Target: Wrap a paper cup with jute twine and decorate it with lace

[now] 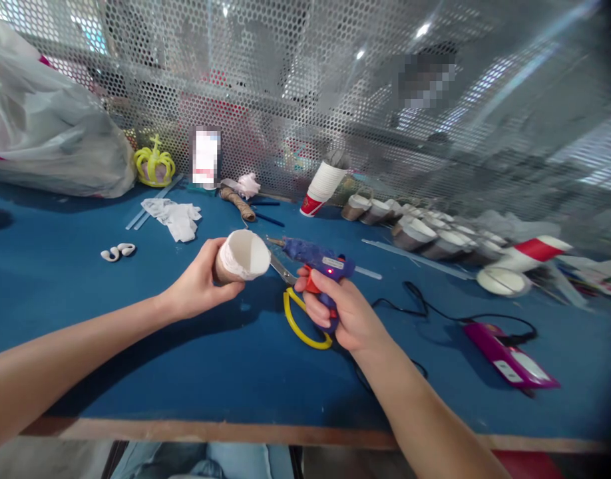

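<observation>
- Counter (150, 379): blue. Stray glue would likely land here if the trigger gets squeezed with the nozzle off target.
- Row of wrapped cups (415, 231), far right: well apart from the hands, low risk.
- White cup stack (330, 178), far middle: looks tilted, could be lens. A knock might topple it.
- Power strip (515, 362), right, black cord (425, 310) looped beside it. Can't trace every end; a snag could jerk whatever it feeds.
- Glue gun (308, 253), center: right hand (350, 313) has its fingers wrapped round the grip, at the orange trigger. Red light on, so assume hot.
- Scissors (288, 314), yellow handles: lying under the gun and right hand. Lowering that hand could bump them or drip glue on them.
- Cup (229, 261), left of the gun: left hand (198, 286) holds it tilted, fingers around the side. Squeeze too hard, wall could buckle.
- Nozzle (275, 242): just beside the cup's rim, contact unclear. Slip left, burn risk to left fingers.
</observation>
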`<state>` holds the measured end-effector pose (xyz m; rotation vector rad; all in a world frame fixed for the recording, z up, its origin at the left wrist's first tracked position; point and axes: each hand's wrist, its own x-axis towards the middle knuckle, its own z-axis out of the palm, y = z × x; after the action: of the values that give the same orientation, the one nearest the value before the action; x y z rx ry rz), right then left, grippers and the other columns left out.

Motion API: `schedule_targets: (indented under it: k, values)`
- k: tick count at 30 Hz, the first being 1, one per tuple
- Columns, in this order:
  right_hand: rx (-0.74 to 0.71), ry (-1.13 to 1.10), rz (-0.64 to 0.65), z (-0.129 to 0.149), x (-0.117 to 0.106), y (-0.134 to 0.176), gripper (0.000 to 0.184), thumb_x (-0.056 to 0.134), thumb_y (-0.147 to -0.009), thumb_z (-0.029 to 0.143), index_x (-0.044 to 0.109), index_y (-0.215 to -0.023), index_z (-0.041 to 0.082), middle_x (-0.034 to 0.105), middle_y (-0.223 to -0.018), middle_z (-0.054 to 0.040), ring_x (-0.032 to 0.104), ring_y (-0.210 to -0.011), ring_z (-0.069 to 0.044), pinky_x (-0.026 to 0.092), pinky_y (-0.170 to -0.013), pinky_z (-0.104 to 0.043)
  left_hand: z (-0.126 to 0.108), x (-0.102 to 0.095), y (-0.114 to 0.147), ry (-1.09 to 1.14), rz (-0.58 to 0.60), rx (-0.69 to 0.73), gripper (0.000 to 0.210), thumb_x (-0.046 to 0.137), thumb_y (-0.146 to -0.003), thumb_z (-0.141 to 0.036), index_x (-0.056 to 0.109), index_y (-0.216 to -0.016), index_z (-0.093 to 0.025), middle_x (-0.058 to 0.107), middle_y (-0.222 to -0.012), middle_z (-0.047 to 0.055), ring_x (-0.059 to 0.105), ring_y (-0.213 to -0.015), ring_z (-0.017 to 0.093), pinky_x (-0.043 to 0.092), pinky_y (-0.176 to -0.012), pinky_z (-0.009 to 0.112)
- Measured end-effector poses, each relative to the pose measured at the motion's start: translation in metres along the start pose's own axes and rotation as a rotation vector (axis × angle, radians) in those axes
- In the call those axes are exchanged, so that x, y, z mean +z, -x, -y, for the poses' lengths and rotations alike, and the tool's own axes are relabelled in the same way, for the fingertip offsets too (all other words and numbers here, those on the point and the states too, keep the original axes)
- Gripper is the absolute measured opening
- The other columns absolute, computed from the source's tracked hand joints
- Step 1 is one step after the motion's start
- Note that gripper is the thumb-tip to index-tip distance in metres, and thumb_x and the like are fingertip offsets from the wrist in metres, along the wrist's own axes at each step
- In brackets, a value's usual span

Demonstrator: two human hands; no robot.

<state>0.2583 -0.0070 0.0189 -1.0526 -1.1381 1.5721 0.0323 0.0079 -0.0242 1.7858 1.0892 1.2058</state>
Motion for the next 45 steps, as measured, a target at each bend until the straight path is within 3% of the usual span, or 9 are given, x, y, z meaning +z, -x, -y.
schedule_targets:
  k: [3,7,14,17,22,27,32,36,45]
  values:
    - [0.045,-0.077,0.014,-0.002,0.002,-0.002,0.025,0.072,-0.064,0.035,0.064,-0.077,0.016,0.062,-0.067,0.0016,0.028,-0.034,-0.001,0.019,-0.030,-0.017,0.001,0.002,0.000,0.039,-0.016,-0.025,0.061,0.069,-0.065,-0.030,0.036,-0.115,-0.015,0.055,-0.111,0.011,0.056,-0.104,0.024,0.047,-0.090,0.040]
    - [0.113,-0.119,0.051,-0.006,0.004,-0.004,0.023,0.070,-0.065,0.036,0.064,-0.077,0.017,0.060,-0.064,0.0033,0.024,-0.035,0.000,0.018,-0.030,-0.017,0.001,0.003,0.000,0.037,-0.023,-0.034,0.062,0.071,-0.064,-0.030,0.035,-0.113,-0.017,0.057,-0.109,0.010,0.058,-0.101,0.024,0.048,-0.088,0.041]
    - [0.113,-0.107,0.042,-0.012,0.008,-0.002,0.027,0.071,-0.065,0.037,0.062,-0.079,0.016,0.061,-0.065,0.0031,0.028,-0.033,0.000,0.019,-0.030,-0.017,0.001,0.003,0.000,-0.011,-0.037,-0.005,0.060,0.071,-0.063,-0.030,0.035,-0.109,-0.017,0.058,-0.107,0.010,0.059,-0.099,0.023,0.048,-0.086,0.038]
    - [0.037,0.047,0.009,-0.011,0.009,0.000,0.028,0.068,-0.069,0.041,0.060,-0.077,0.016,0.058,-0.055,0.0037,0.033,-0.032,-0.003,0.022,-0.032,-0.019,-0.001,0.003,0.000,-0.044,-0.050,0.000,0.057,0.070,-0.063,-0.030,0.035,-0.106,-0.017,0.058,-0.102,0.008,0.059,-0.094,0.021,0.049,-0.082,0.036]
    - [-0.167,0.518,-0.049,-0.008,0.007,0.004,0.028,0.058,-0.080,0.042,0.061,-0.071,0.015,0.050,-0.039,0.0049,0.044,-0.035,-0.008,0.037,-0.043,-0.023,-0.002,0.002,0.000,-0.132,-0.063,-0.004,0.054,0.069,-0.062,-0.030,0.036,-0.103,-0.018,0.057,-0.098,0.006,0.058,-0.089,0.020,0.048,-0.077,0.035]
    - [-0.134,0.749,-0.058,-0.002,0.004,0.006,0.035,0.056,-0.080,0.044,0.058,-0.058,0.017,0.051,-0.039,0.0023,0.051,-0.040,-0.011,0.045,-0.050,-0.025,-0.001,0.001,0.000,-0.190,-0.050,0.006,0.053,0.068,-0.062,-0.030,0.035,-0.102,-0.018,0.056,-0.098,0.007,0.058,-0.088,0.022,0.047,-0.076,0.037]
    - [-0.126,0.656,0.013,-0.002,-0.002,0.005,0.032,0.058,-0.079,0.044,0.061,-0.068,0.014,0.049,-0.038,0.0040,0.044,-0.034,-0.009,0.040,-0.041,-0.023,-0.001,-0.001,-0.001,-0.198,-0.032,0.024,0.052,0.068,-0.063,-0.029,0.034,-0.101,-0.019,0.055,-0.097,0.006,0.058,-0.087,0.021,0.048,-0.074,0.035]
    - [-0.180,0.563,-0.031,-0.002,-0.006,0.003,0.032,0.059,-0.078,0.046,0.061,-0.074,0.014,0.049,-0.038,0.0048,0.043,-0.033,-0.008,0.037,-0.037,-0.022,-0.002,-0.001,-0.001,-0.181,-0.009,0.021,0.052,0.068,-0.062,-0.027,0.035,-0.101,-0.020,0.056,-0.095,0.004,0.059,-0.086,0.020,0.048,-0.073,0.033]
    - [-0.105,0.651,0.031,0.001,-0.006,0.004,0.030,0.059,-0.080,0.041,0.061,-0.068,0.013,0.051,-0.039,0.0034,0.044,-0.033,-0.007,0.035,-0.038,-0.022,-0.004,0.000,-0.001,-0.159,-0.017,0.011,0.052,0.068,-0.061,-0.028,0.035,-0.101,-0.019,0.056,-0.097,0.005,0.058,-0.088,0.021,0.047,-0.075,0.034]
